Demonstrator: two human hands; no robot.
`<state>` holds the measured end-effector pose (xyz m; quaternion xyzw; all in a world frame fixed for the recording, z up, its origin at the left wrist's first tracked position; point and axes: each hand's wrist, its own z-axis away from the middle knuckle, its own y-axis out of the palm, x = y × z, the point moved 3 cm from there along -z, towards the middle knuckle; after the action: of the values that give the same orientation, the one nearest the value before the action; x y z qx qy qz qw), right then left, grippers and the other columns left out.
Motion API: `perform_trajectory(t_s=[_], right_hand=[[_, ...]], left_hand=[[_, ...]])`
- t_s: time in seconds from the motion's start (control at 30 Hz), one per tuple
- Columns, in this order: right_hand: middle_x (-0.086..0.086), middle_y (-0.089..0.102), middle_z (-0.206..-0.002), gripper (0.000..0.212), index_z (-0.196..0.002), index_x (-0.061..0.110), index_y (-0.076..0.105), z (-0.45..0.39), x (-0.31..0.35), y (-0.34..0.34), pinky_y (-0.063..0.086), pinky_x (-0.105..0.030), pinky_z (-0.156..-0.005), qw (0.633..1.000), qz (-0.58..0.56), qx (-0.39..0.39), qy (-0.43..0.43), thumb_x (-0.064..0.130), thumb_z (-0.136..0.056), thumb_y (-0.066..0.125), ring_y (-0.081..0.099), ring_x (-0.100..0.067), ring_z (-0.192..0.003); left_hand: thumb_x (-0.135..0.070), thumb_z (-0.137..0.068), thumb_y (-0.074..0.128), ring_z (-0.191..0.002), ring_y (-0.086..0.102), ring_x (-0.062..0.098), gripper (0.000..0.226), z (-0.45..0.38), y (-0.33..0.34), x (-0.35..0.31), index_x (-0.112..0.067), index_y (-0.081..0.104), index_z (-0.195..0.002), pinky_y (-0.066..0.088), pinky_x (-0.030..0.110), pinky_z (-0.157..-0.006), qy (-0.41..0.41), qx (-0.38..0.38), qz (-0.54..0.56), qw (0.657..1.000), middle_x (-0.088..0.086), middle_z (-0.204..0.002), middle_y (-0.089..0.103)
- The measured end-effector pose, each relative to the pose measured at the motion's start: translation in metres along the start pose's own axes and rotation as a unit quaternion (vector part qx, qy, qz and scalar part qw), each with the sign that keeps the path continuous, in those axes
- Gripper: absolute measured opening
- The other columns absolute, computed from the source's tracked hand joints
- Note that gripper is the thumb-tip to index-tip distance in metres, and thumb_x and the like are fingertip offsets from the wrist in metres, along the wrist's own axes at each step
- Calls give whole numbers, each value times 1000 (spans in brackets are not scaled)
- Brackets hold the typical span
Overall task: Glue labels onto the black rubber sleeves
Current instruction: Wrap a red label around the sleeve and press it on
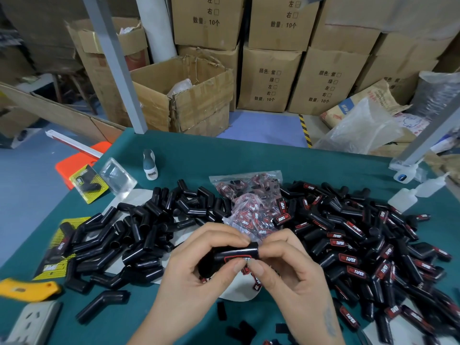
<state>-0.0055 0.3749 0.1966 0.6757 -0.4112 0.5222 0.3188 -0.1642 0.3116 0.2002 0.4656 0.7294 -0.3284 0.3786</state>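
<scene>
Both hands hold one black rubber sleeve (240,252) above the green table (249,158). My left hand (196,272) grips its left part, and my right hand (288,272) pinches its right end. Both thumbs press on a red and black label (236,258) on the sleeve's front. A pile of plain sleeves (139,227) lies to the left. Sleeves with labels on them (368,247) are heaped on the right. Clear bags of loose labels (251,205) sit in the middle behind my hands.
White glue bottles (418,190) lie at the right table edge, another bottle (150,165) at the back left. A yellow tool (27,288) and a white power strip (34,322) sit front left. Packaged cards (88,183) lie left. Cardboard boxes (268,78) stand behind the table.
</scene>
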Motion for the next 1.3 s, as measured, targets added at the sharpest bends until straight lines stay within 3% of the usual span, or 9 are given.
perform_trajectory(t_s=[0.17, 0.27, 0.4, 0.6, 0.77, 0.9, 1.07, 1.3], right_hand=[[0, 55, -88, 27, -84, 19, 74, 2, 2, 5, 48, -24, -75, 999, -36, 10, 6, 44, -83, 83, 58, -19, -78], [-1, 53, -82, 20, -78, 13, 70, 4, 0, 7, 46, -23, -74, 998, -61, 0, 14, 31, -80, 79, 54, -18, -76], [-4, 55, -80, 25, -79, 6, 71, 4, 1, 4, 46, -23, -73, 998, -54, 4, 13, 30, -81, 78, 55, -17, -75], [1, 55, -79, 14, -79, 17, 75, 2, 2, 1, 45, -23, -71, 999, -43, 10, 13, 30, -82, 77, 54, -13, -73], [1, 50, -76, 26, -78, 3, 64, 3, -3, 4, 42, -23, -69, 999, -51, -2, 4, 26, -83, 73, 48, -14, -71], [-6, 52, -77, 31, -78, -1, 68, 3, -3, 6, 43, -25, -69, 998, -64, -8, 18, 28, -82, 75, 50, -16, -72], [-8, 52, -78, 17, -81, 14, 70, 3, -1, 10, 45, -21, -71, 996, -77, 6, 39, 29, -80, 77, 53, -16, -74], [-17, 50, -79, 22, -83, 16, 68, 6, -5, 9, 45, -20, -71, 994, -82, 21, 63, 35, -82, 78, 51, -15, -74]], left_hand=[[-16, -95, 70, -111, 69, 24, 20, 2, 1, -1, -23, 73, -113, 55, 25, -90, 27, 12, -15, 999, -4, -117, 69], [-16, -94, 69, -109, 70, 23, 20, 3, 2, -3, -23, 74, -113, 56, 26, -89, 34, 9, -21, 999, -5, -116, 69], [-17, -94, 70, -108, 71, 22, 19, 3, 1, -3, -23, 74, -111, 56, 26, -88, 31, 10, -23, 999, -7, -115, 70], [-15, -93, 71, -106, 71, 19, 20, 2, -1, -4, -22, 75, -112, 55, 24, -88, 37, 16, -42, 998, -8, -113, 71], [-15, -92, 72, -107, 72, 19, 21, 3, 1, -5, -22, 75, -112, 55, 24, -89, 40, 16, -47, 998, -8, -114, 72], [-16, -93, 71, -107, 71, 18, 20, 3, 0, -5, -23, 75, -111, 55, 22, -88, 34, 5, -43, 999, -9, -113, 71], [-23, -96, 72, -108, 71, 21, 16, 2, -2, -3, -23, 75, -112, 54, 24, -91, 23, 6, -28, 999, -7, -115, 71], [-31, -101, 67, -111, 70, 23, 17, 1, 0, -5, -21, 74, -113, 55, 27, -91, 27, 9, -21, 999, -6, -117, 70]])
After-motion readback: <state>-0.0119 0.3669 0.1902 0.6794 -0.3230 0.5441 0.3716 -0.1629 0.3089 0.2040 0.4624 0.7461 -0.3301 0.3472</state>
